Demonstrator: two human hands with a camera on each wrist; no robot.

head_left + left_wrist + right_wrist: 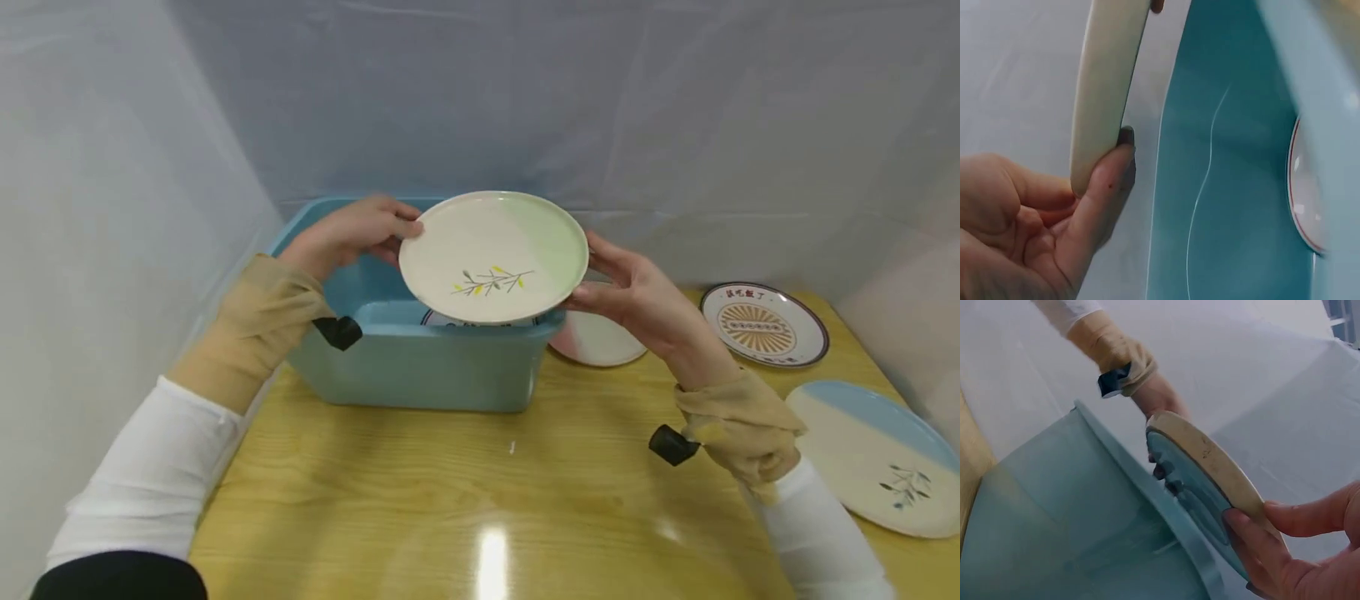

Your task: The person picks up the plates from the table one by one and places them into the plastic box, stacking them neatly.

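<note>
Both hands, left hand [360, 233] and right hand [637, 296], are pinching opposite rims of the cream plate [492, 254], holding it level above the blue tub [420, 367] sitting on the worktop [450, 492]; another plate [1304, 187] is lying inside the tub.

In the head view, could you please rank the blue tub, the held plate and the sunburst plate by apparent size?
1. Blue tub.
2. Held plate, though it is nearer the camera.
3. Sunburst plate.

Open bin [420, 375] below hands, one plate [1305, 187] inside; bare table [450, 500] in front.
</note>
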